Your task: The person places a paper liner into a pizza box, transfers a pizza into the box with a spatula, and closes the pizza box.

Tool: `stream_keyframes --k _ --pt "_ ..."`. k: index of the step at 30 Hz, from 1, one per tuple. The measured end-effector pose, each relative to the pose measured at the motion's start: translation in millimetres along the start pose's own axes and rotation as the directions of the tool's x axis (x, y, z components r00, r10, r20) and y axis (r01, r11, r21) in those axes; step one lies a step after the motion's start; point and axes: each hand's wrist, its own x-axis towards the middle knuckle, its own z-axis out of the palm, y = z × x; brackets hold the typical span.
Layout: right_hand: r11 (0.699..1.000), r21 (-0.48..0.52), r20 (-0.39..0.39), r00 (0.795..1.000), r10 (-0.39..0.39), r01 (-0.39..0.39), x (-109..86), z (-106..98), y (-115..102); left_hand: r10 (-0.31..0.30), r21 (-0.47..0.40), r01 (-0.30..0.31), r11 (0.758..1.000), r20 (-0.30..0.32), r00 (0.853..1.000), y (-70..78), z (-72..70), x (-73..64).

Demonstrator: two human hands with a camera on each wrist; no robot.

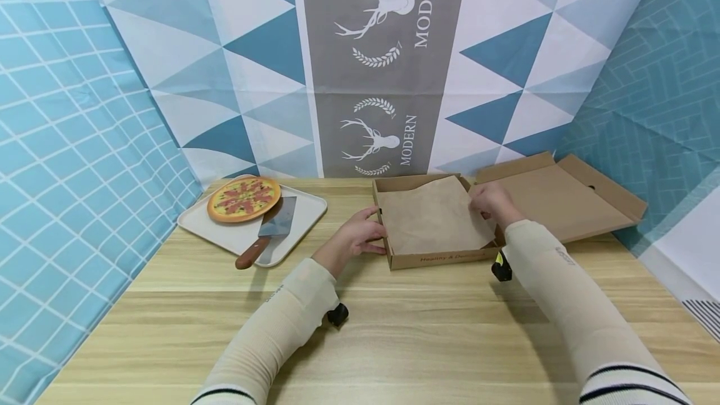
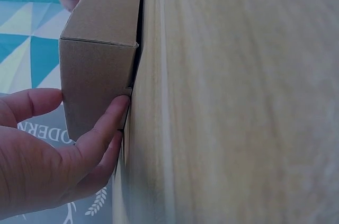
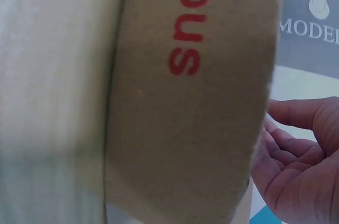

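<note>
A brown cardboard pizza box (image 1: 444,260) lies on the table with its lid (image 1: 554,199) folded open to the right. A sheet of brown paper (image 1: 430,217) lines it, its back edge rising above the rim. My left hand (image 1: 360,234) touches the box's left wall with extended fingers; in the left wrist view, fingertips (image 2: 123,102) meet the wall's bottom edge and another its rim. With curled fingers, my right hand (image 1: 490,200) pinches the paper's right edge; the contact is partly hidden. The right wrist view has this hand (image 3: 299,163) behind the box's front wall (image 3: 185,123).
On the left, a cream tray (image 1: 306,208) bears a pizza (image 1: 244,199) on a round base and a pizza server (image 1: 277,217) with a wooden handle that overhangs the tray's front rim. Patterned sheets (image 1: 236,80) stand behind the wooden table (image 1: 394,342).
</note>
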Motion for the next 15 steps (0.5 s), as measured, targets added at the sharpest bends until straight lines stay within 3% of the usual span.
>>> stream_keyframes --k 5,15 --pt "0.998 0.017 0.072 0.995 0.064 -0.065 1.1 -5.6 -6.4 0.003 -0.001 -0.003 1.000 0.000 1.000 1.0 -0.4 -1.9" --pt "0.995 -0.003 0.141 0.985 0.098 -0.098 4.7 -9.3 -6.9 0.000 0.010 0.000 1.000 0.010 1.000 0.4 -1.0 -1.6"
